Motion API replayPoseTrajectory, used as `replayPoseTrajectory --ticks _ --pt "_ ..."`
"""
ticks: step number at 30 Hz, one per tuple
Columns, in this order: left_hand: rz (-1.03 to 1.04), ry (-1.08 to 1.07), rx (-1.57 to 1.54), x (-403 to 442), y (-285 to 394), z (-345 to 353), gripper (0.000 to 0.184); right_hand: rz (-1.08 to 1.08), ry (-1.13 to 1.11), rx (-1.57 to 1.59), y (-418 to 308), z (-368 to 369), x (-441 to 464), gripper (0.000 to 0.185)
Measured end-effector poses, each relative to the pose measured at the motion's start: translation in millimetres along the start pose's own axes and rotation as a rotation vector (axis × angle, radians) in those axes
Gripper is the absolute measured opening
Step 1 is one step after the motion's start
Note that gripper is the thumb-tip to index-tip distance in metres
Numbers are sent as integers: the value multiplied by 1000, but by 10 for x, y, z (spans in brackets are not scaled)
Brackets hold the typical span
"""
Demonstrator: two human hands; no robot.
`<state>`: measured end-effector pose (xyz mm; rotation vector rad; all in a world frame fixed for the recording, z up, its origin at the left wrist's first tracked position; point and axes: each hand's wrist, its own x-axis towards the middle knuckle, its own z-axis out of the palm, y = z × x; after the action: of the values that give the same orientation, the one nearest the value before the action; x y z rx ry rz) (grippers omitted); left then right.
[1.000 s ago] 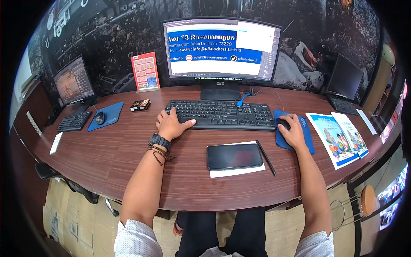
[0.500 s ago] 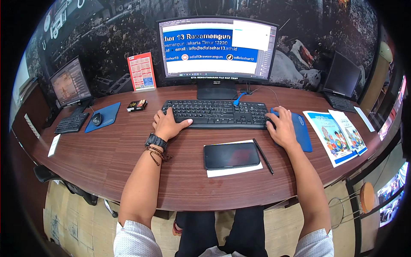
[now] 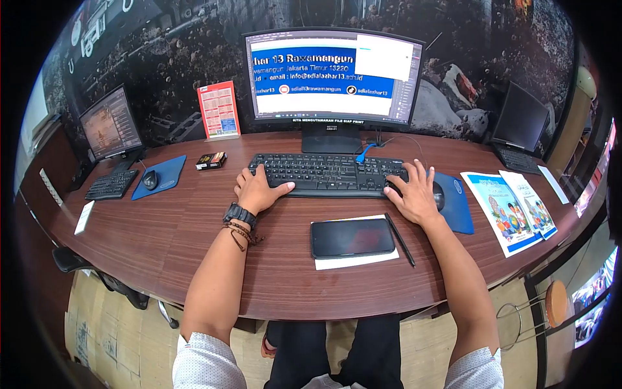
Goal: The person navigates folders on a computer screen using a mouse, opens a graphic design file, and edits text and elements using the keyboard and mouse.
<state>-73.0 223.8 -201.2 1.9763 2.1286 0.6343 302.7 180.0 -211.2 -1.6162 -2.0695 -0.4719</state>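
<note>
My left hand (image 3: 260, 190) rests with spread fingers on the left end of the black keyboard (image 3: 330, 175), its thumb along the front edge. My right hand (image 3: 414, 193) lies open over the keyboard's right end, at the number keys. Just right of it, the black mouse (image 3: 438, 196) sits on a blue mouse pad (image 3: 459, 206), out of my grasp. The monitor (image 3: 330, 76) behind the keyboard shows a blue banner with white text. A dark phone (image 3: 352, 238) lies on white paper, with a black pen (image 3: 400, 240) beside it.
Printed booklets (image 3: 508, 211) lie at the right. A red calendar (image 3: 219, 110) and a small black box (image 3: 211, 161) stand left of the monitor. Farther left are a second monitor (image 3: 110, 124), a keyboard (image 3: 111, 185) and a mouse (image 3: 149, 179); another monitor (image 3: 520, 118) is at the back right.
My right hand has let go of the mouse and moved left onto the keyboard's right end. My left hand has stayed on the keyboard. The camera view has shifted slightly.
</note>
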Motion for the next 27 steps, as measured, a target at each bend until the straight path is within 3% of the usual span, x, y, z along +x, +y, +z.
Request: replayPoseTrajectory --ticks 3,9,27 --pt "2 1 -5 1 -3 11 111 41 -65 18 -15 -71 -17 39" --pt "-10 -12 42 17 -9 7 115 42 176 39 138 -162 -67 19" --pt "0 6 26 6 -5 3 113 80 144 37 238 -161 -154 16"
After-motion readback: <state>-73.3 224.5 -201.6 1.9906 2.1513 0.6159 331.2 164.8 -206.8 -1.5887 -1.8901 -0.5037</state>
